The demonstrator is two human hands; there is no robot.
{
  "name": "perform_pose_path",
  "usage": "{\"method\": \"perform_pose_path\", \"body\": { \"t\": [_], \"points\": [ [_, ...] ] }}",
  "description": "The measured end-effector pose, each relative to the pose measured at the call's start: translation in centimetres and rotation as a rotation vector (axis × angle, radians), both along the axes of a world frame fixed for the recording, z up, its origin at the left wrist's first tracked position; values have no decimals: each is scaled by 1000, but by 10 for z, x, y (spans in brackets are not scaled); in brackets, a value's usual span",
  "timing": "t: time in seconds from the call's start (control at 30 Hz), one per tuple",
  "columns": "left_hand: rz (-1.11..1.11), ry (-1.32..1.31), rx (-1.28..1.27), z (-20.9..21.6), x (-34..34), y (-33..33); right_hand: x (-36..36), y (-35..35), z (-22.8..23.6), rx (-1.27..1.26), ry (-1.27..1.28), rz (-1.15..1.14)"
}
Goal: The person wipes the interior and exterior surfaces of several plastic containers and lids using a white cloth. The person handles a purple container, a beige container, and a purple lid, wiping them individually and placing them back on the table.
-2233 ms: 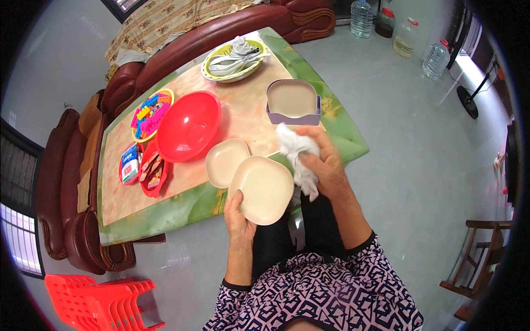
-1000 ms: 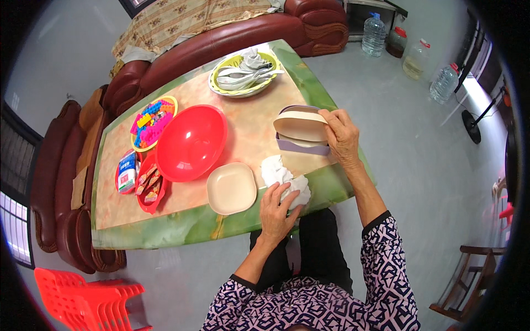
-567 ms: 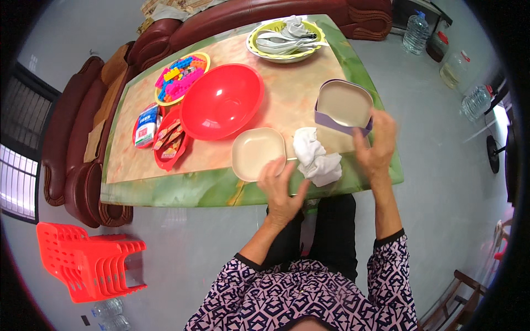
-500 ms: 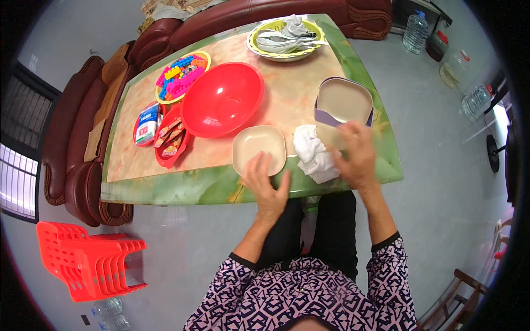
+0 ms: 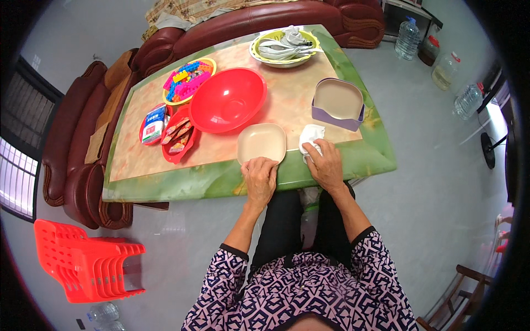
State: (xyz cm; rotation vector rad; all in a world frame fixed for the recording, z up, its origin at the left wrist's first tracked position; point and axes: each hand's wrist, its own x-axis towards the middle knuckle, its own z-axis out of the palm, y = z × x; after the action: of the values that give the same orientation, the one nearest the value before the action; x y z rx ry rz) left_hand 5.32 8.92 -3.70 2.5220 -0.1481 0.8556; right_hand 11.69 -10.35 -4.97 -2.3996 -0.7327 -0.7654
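Observation:
A beige square plate (image 5: 261, 139) lies near the front edge of the table. My left hand (image 5: 260, 179) is at its near rim, the fingers curled over the edge. Just right of the plate, my right hand (image 5: 324, 165) has its fingers closed on a crumpled white cloth (image 5: 312, 133), which rests on the tabletop. Behind that hand, a purple holder (image 5: 338, 118) contains similar beige square plates (image 5: 338, 98). My thumbs are partly hidden.
Left of the plate stand a large red bowl (image 5: 229, 102), a red dish of packets (image 5: 178, 137), a blue-and-white pack (image 5: 154, 124) and a basket of toy bricks (image 5: 188, 80). A yellow-green bowl of spoons (image 5: 284, 51) is at the back. Red stacked chairs (image 5: 88, 262) stand at left.
My right hand has come down from beside the purple holder onto the white cloth, which looks more bunched. My left hand has moved from over the plate to its near rim.

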Motion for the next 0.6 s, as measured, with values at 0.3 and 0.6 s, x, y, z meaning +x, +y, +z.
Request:
{"method": "perform_pose_path", "body": {
  "t": [0.3,0.6],
  "points": [
    [-71,-19,-86,17,-1,7,-1,2,1,46,2,7],
    [-215,-123,-505,67,-20,-27,-23,-3,55,846,251,16]
  ]
}}
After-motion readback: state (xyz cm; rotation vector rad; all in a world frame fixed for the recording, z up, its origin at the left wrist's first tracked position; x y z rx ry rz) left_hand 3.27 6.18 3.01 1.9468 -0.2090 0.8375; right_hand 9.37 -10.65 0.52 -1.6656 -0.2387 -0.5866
